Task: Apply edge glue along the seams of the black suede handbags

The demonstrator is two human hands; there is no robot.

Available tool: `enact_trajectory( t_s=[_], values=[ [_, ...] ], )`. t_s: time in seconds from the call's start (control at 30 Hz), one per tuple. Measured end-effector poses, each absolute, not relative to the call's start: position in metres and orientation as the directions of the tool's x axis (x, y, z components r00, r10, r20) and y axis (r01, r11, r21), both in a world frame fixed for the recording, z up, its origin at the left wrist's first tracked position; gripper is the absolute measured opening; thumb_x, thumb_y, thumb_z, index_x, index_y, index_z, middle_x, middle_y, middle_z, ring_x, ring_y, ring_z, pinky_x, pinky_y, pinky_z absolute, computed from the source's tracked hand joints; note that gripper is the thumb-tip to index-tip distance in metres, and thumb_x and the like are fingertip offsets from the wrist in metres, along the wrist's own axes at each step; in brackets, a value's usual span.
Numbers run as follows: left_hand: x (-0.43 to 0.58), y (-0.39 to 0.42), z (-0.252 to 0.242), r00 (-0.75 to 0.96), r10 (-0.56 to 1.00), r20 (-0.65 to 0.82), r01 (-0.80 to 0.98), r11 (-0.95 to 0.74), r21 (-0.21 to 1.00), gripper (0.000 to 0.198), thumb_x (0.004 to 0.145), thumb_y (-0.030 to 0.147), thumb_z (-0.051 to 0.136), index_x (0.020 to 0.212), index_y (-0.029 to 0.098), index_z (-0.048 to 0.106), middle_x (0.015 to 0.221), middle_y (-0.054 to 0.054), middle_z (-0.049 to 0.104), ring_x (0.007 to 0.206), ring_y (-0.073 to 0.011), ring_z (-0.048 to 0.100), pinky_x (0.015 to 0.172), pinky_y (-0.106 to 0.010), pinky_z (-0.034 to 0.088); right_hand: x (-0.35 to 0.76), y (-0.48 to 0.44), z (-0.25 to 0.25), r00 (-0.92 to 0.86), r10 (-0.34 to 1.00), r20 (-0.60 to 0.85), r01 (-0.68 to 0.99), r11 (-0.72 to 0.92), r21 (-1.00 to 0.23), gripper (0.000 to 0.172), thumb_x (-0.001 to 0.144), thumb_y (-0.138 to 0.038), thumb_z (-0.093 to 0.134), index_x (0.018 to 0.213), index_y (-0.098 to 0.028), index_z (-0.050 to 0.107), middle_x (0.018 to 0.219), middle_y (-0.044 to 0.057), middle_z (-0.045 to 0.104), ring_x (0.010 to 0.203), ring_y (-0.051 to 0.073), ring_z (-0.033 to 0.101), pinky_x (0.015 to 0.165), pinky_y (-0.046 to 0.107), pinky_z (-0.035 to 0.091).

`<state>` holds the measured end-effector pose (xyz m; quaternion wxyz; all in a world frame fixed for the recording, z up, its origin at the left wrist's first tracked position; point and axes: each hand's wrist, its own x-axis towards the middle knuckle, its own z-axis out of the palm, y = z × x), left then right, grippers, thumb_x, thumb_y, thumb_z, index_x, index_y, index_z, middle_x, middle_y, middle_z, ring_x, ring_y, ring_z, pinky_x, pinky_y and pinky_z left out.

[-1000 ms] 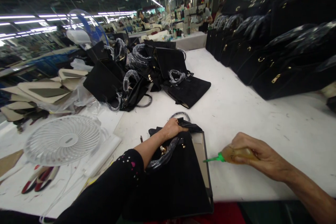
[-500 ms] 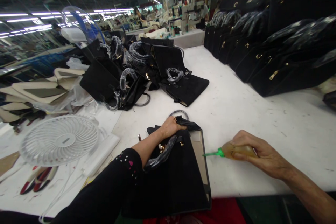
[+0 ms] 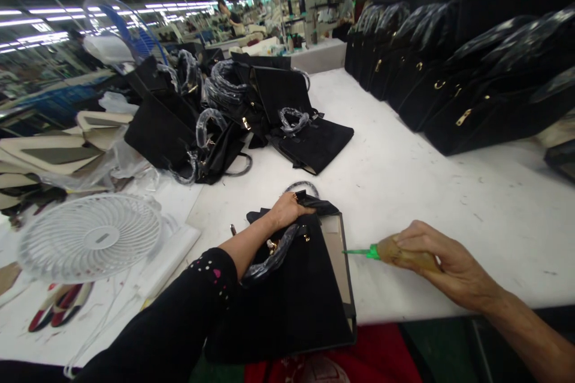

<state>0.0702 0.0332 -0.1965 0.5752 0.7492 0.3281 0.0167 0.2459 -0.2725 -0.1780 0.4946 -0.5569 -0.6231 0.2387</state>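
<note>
A black handbag (image 3: 296, 305) lies flat at the near edge of the white table (image 3: 404, 191), its plastic-wrapped handle (image 3: 269, 258) under my forearm. My left hand (image 3: 284, 210) is closed on the bag's folded top flap. My right hand (image 3: 438, 263) grips a small amber squeeze bottle (image 3: 395, 251) with a green nozzle (image 3: 357, 251). The nozzle tip points at the bag's pale right side edge (image 3: 339, 257), very close to it.
A heap of black bags (image 3: 233, 114) with wrapped handles lies beyond. A row of upright black bags (image 3: 471, 84) lines the right side. A white fan (image 3: 90, 236) lies face up at left, next to stacked beige panels (image 3: 54, 152). People work at far tables.
The view has drifted slightly, so everything sits a little lower-left. The bottle's nozzle has edged closer to the bag's side edge. My left hand keeps its hold.
</note>
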Motion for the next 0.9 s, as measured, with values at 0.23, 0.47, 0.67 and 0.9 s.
enact_trajectory(
  t_s=[0.23,0.47,0.67,0.9],
  values=[
    [0.07,0.035,-0.2,0.786,0.506,-0.356,0.471,-0.116,0.875,0.026,0.06,0.032,0.082,0.075,0.015,0.071,0.066,0.0,0.066,0.067,-0.0197,0.063,0.066,-0.029,0.051,0.243,-0.277,-0.173,0.041,0.956,0.292,0.384,0.255,-0.888,0.041,0.094,-0.013,0.065,0.126,-0.038,0.062,0.106,0.002,0.068,0.094,0.018,0.068,0.078,0.031,0.056],
    [0.07,0.038,-0.205,0.789,0.505,-0.35,0.462,-0.113,0.88,0.028,0.058,0.034,0.083,0.076,0.015,0.071,0.068,-0.001,0.067,0.066,-0.0193,0.062,0.066,-0.029,0.051,0.235,-0.278,-0.167,0.008,0.968,0.251,0.338,0.233,-0.912,0.032,0.095,-0.013,0.062,0.118,-0.035,0.065,0.1,0.002,0.069,0.088,0.018,0.067,0.075,0.031,0.057],
    [0.07,0.037,-0.205,0.789,0.499,-0.357,0.466,-0.11,0.878,0.03,0.059,0.036,0.082,0.076,0.015,0.07,0.07,-0.002,0.067,0.066,-0.0195,0.061,0.064,-0.03,0.049,0.235,-0.28,-0.167,0.064,0.955,0.289,0.417,0.237,-0.878,0.035,0.093,-0.011,0.062,0.118,-0.034,0.066,0.103,0.005,0.069,0.093,0.022,0.067,0.076,0.034,0.056],
    [0.07,0.038,-0.201,0.782,0.504,-0.367,0.486,-0.124,0.865,0.031,0.058,0.037,0.082,0.073,0.014,0.069,0.069,-0.001,0.065,0.065,-0.0166,0.057,0.062,-0.028,0.045,0.226,-0.292,-0.165,0.059,0.978,0.201,0.346,0.169,-0.923,0.025,0.095,-0.015,0.063,0.112,-0.032,0.066,0.1,0.003,0.066,0.088,0.018,0.065,0.076,0.03,0.054]
  ],
)
